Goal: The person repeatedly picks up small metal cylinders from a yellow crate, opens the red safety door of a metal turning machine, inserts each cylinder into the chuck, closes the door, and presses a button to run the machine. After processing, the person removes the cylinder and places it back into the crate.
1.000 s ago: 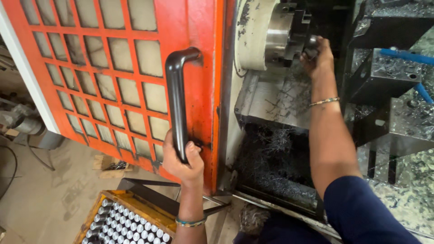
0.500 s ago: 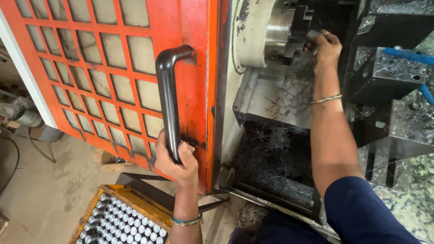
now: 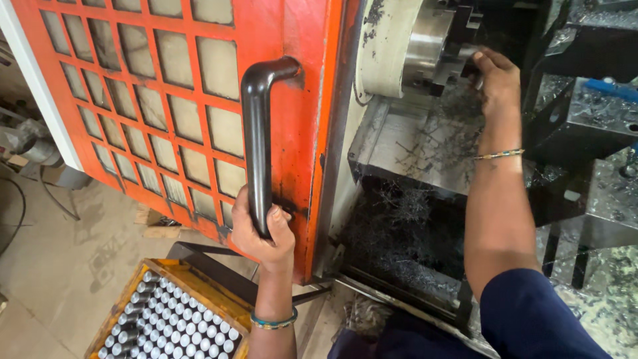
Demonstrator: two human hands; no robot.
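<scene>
The left hand (image 3: 260, 229) is wrapped around the lower end of the black door handle (image 3: 258, 136), fingers (image 3: 278, 214) curled tight about the bar with the thumb side toward the orange door (image 3: 199, 80). That door, a sliding guard with a grid of small grimy window panes, stands to the left of the machine opening. The right hand (image 3: 495, 80) is up inside the machine, at the face of the round steel chuck (image 3: 428, 46); its fingers are closed on a small dark part (image 3: 470, 66) at the chuck's front, though how firmly they pinch it I cannot tell, since the part is mostly hidden by the hand. A thin beaded bracelet (image 3: 498, 155) sits on that wrist, and a blue-green bangle (image 3: 274, 322) on the left. Below the chuck the grey machine bed (image 3: 412, 146) and the dark trough under it are littered with curly metal swarf (image 3: 405, 226). Down on the floor, just beside the left forearm, stands a yellow wooden crate (image 3: 126, 302) packed with upright steel cylinders (image 3: 173, 326) in neat rows
</scene>
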